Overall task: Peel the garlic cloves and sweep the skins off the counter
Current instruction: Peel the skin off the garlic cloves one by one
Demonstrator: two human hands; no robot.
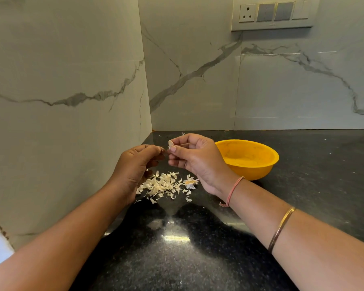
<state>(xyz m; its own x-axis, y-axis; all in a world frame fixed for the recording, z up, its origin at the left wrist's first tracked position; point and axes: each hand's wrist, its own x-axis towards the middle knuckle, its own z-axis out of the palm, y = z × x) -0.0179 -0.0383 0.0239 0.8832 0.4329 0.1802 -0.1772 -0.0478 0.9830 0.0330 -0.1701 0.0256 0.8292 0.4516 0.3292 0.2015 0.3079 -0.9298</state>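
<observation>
My right hand (pixel 194 158) is up off the tabletop (pixel 313 164), just left of the yellow bowl (pixel 254 171), with thumb and forefinger pinched on a garlic clove (pixel 171 143); its other fingers are curled under. My left hand (pixel 135 166) is further left of the bowl, with its fingertips almost meeting the clove. Its fingers are curled in, thumb tip against forefinger, and I can make out nothing held between them.

Left of the bowl and nearer to me, the skins (pixel 164 185) lie in a loose pale heap on the tabletop, partly hidden behind my left palm. At the end of the heap closest to the bowl sits a stem base (pixel 190 183) with papery bits round it. A few stray flakes lie apart on the near side. My right wrist crosses in front of the bowl's left edge. It wears a pink thread (pixel 233 191), and a thin metal bangle (pixel 281 227) sits further down the forearm.

The bowl stands upright, and I cannot see any cloves in the part of its inside that shows. The tabletop is black speckled stone, glossy, with a bright glare patch between my forearms. Behind the bowl rise pale marble-look wall tiles (pixel 281 85) with grey veins, meeting a side wall in a corner to the bowl's left. High above the bowl is a switch plate (pixel 275 13) with a three-pin socket.
</observation>
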